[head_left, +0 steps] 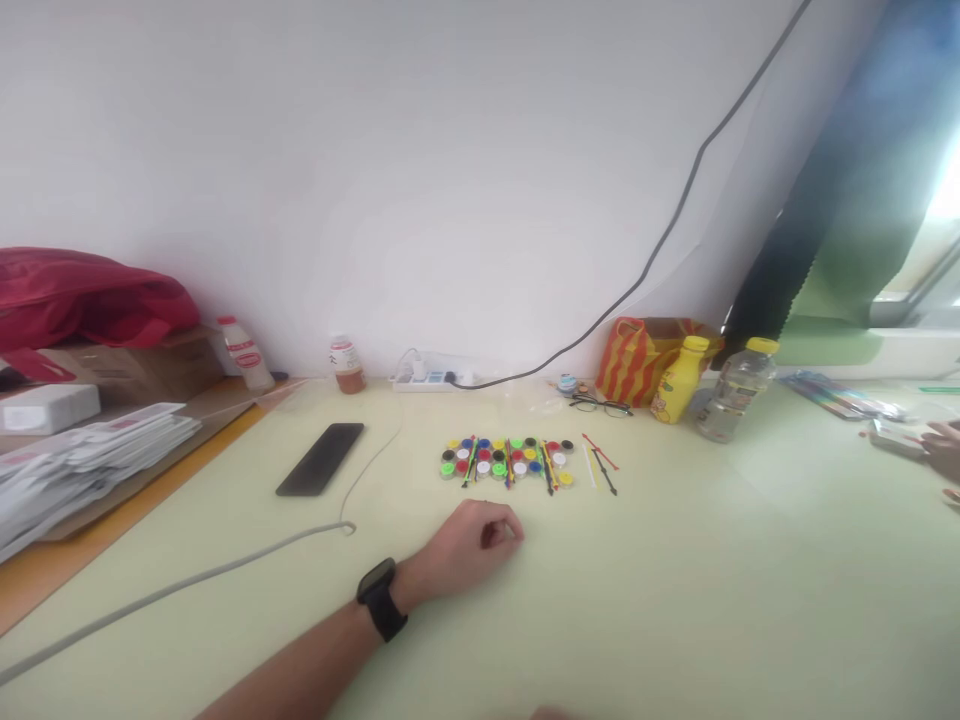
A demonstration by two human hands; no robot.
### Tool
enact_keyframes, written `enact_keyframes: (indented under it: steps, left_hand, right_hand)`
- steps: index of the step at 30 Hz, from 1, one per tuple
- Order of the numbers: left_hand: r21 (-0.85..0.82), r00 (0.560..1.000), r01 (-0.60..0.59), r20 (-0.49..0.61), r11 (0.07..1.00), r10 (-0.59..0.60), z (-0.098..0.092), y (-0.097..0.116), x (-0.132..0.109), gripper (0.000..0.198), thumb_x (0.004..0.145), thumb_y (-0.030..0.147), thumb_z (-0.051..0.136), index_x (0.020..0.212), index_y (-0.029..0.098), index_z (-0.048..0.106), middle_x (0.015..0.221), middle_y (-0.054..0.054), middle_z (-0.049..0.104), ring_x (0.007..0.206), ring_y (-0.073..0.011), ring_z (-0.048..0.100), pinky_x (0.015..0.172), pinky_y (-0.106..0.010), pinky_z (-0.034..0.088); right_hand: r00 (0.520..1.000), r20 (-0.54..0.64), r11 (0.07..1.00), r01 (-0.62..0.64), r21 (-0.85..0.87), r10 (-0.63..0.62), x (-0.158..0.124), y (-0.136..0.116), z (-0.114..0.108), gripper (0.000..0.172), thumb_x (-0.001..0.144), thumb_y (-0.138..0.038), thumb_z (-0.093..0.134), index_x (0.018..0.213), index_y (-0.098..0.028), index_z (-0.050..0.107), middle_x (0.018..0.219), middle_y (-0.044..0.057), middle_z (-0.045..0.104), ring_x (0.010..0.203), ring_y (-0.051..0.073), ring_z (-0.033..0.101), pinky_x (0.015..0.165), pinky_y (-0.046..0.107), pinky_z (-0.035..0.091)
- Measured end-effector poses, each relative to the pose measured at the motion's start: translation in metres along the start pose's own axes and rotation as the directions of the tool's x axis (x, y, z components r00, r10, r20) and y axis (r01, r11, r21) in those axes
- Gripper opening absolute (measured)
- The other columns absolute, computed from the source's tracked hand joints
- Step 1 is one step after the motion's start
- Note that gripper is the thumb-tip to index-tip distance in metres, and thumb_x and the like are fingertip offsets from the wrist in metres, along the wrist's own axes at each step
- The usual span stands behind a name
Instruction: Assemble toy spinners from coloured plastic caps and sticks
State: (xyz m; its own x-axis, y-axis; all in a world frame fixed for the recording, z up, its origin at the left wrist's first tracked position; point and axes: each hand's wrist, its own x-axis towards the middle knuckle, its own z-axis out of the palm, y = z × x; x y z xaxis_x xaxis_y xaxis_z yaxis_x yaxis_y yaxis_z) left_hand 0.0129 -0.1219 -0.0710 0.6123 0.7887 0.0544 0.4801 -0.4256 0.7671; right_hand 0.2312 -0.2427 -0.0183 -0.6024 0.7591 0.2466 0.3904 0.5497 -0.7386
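My left hand point(474, 545), with a black watch on its wrist, rests on the pale table with its fingers curled and a small gap showing inside the curl. No object shows in it. Just beyond it lie rows of small round coloured discs point(484, 468), with coloured arrow-tipped sticks point(549, 466) laid between them. A few more sticks point(600, 466) in red, white and black lie to the right of the discs. Only a sliver of skin, seemingly my right hand point(551, 713), shows at the bottom edge; its fingers are hidden.
A phone point(321, 460) and a grey cable point(225, 570) lie left. Behind are a power strip point(431, 380), glasses point(600, 404), a striped bag point(626, 360) and bottles point(679, 380). White packets point(97, 460) are at far left. Another person's hand point(943, 448) shows at far right.
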Motion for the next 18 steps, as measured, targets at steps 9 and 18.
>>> enact_keyframes:
  steps: [9, 18]
  left_hand:
    - [0.002, 1.000, -0.008, 0.010, 1.000, 0.008, -0.001, 0.004, -0.001, 0.013, 0.087, 0.022, 0.059, 0.087, 0.018, 0.071, 0.065, 0.003, 0.048, 0.060, -0.0107, 0.041, 0.057, -0.023, 0.034]
    - [0.018, 1.000, -0.008, 0.025, 1.000, 0.008, -0.002, 0.005, 0.000, 0.014, 0.088, 0.021, 0.057, 0.088, 0.019, 0.071, 0.066, 0.003, 0.049, 0.061, -0.0109, 0.042, 0.058, -0.023, 0.034]
  right_hand:
    - [0.788, -0.362, 0.811, -0.571, -0.128, 0.498, 0.014, 0.144, -0.136, 0.045, 0.099, -0.062, 0.035, 0.078, -0.024, 0.048, 0.079, 0.003, 0.061, 0.076, 0.021, 0.060, 0.067, 0.031, 0.049]
    - [0.721, -0.476, 0.736, -0.646, -0.200, 0.503, -0.008, 0.207, -0.137, 0.043, 0.094, -0.064, 0.044, 0.095, -0.025, 0.062, 0.091, 0.005, 0.071, 0.078, 0.022, 0.064, 0.067, 0.031, 0.048]
